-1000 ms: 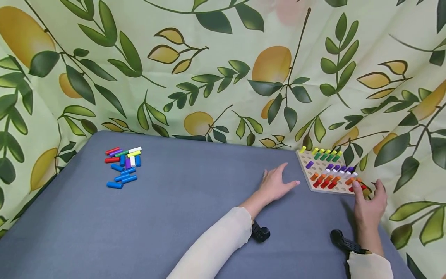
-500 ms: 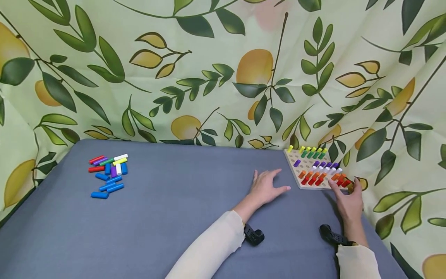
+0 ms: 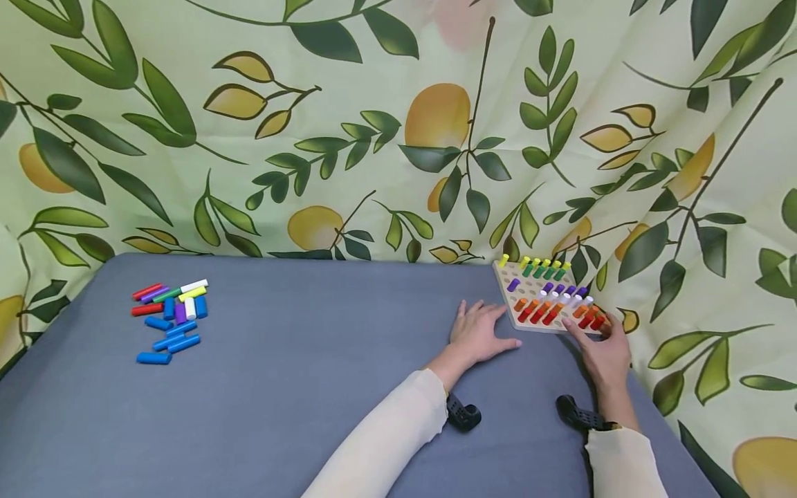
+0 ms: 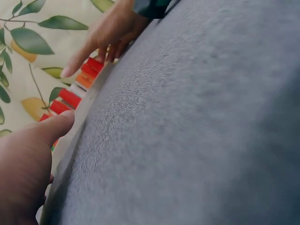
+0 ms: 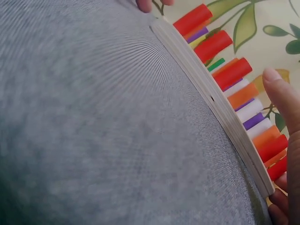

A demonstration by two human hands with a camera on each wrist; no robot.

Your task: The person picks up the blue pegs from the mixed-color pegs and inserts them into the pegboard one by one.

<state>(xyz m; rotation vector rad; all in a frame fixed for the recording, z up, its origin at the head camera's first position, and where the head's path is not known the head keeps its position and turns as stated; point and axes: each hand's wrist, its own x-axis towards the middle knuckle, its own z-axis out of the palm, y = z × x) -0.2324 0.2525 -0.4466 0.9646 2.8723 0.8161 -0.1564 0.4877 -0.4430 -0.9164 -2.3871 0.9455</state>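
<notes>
A pale wooden pegboard (image 3: 515, 312) lies toward the table's back right, with rows of yellow, green, purple, white, orange and red pegs (image 3: 551, 316) standing in it. My left hand (image 3: 478, 333) is at its left edge, fingers spread with their tips right at the rim and the thumb pointing toward the front corner. At the front right corner is my right hand (image 3: 605, 351). Its thumb (image 5: 281, 96) stands out straight in front of the pegs, while the other fingers (image 5: 280, 201) reach the board's right end, partly hidden. Neither hand holds a peg.
Loose pegs (image 3: 168, 343) lie in a cluster at the table's left: several blue ones, others red, purple, green, white and yellow. A patterned curtain (image 3: 349, 166) hangs behind the grey table (image 3: 280, 415) and along its right side.
The head view has swung right. My right hand has moved left to the board's front right corner, and my left hand has come closer to its left edge.
</notes>
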